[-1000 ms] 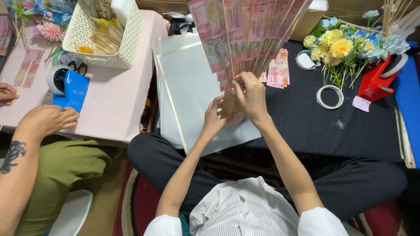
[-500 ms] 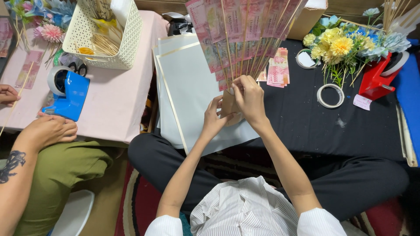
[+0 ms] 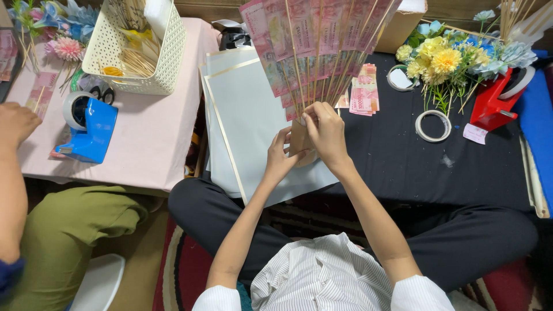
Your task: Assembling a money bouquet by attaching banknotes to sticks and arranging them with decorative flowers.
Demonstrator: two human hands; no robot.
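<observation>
Head view, looking down on a black-covered table and, beside it on the left, a pink-covered table

Stack of large grey sheets with gold edging lying across the gap between the two tables, partly over the lap

Fan of pink banknotes taped to thin wooden sticks held upright above the sheets, sticks gathered into a brown paper wrap at the base

Right hand closed around the stick bundle at the top of the wrap, fingers curled tight

Left hand pressed against the wrap from the left, fingers bent, thumb on the paper

White perforated basket of sticks on the pink table, blue tape dispenser near it

Bunch of yellow and blue artificial flowers and red tape dispenser at the right, loose roll of tape just below, small pile of pink banknotes beside the fan

Another person's hand at the far left edge
</observation>
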